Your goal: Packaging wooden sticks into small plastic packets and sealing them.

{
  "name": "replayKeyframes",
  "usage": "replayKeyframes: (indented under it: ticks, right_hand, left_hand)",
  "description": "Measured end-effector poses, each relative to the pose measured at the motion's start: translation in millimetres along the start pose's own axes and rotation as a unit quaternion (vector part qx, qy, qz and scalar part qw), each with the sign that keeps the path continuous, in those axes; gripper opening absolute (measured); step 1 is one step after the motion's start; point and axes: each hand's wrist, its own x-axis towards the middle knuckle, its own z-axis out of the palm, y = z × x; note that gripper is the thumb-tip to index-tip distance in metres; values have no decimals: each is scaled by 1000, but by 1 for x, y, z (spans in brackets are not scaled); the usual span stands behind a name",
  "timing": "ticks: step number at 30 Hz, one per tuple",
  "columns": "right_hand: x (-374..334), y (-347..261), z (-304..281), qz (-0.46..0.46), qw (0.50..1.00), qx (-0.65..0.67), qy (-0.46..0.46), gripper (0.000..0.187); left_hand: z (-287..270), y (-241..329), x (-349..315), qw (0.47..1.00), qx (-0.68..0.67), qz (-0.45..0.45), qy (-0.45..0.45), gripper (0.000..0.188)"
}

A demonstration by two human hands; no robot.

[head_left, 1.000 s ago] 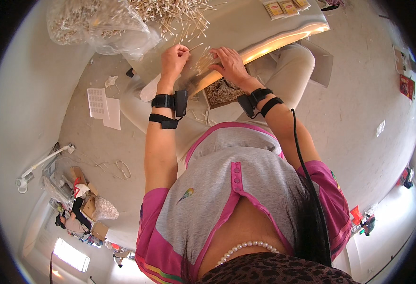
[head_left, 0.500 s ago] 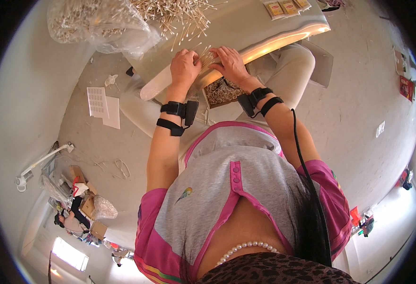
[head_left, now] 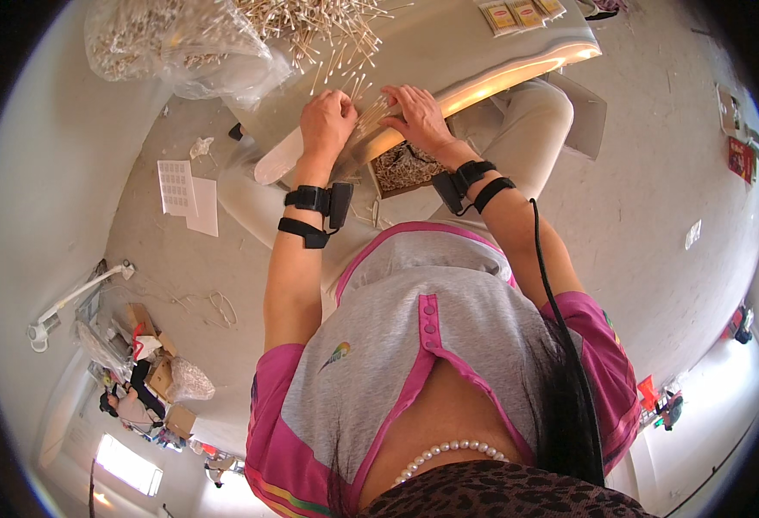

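Note:
My left hand [head_left: 327,126] is closed at the table's near edge, fingers curled in. What it pinches, if anything, is hidden; a few cotton swabs lie right by its fingertips. My right hand [head_left: 419,119] is held opposite with its thumb and fingers apart. Between the two hands is a loose bunch of cotton swabs [head_left: 371,113], next to the right thumb and fingers. Beyond the hands spreads a large heap of cotton swabs [head_left: 323,28], its loose ends reaching toward the left hand.
A clear plastic bag [head_left: 224,73] full of swabs sits at the far left of the table [head_left: 431,52]. Several small yellow-labelled packs [head_left: 517,15] lie far right. Below the edge, between my legs, is a box [head_left: 405,169] of swabs. Paper sheets [head_left: 188,197] lie on the floor.
My left hand has shifted slightly left, away from the bunch of cotton swabs, widening the gap between the hands. The right hand has stayed nearly in place.

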Motion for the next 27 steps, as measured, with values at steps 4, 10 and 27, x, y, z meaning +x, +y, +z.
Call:
replayKeyframes:
  ticks: [4,10,27]
  right_hand:
    - [0,0,0,4,1000,-5,-3,58]
    - [1,0,1,1,1000,-9,3,57]
    - [-1,0,-2,11,1000,-16,-11,56]
  left_hand:
    - [-2,14,-2,1000,4,13,-13,8]
    - [9,20,-5,999,41,23,-26,9]
    - [7,-3,-9,984,-82,-61,145,19]
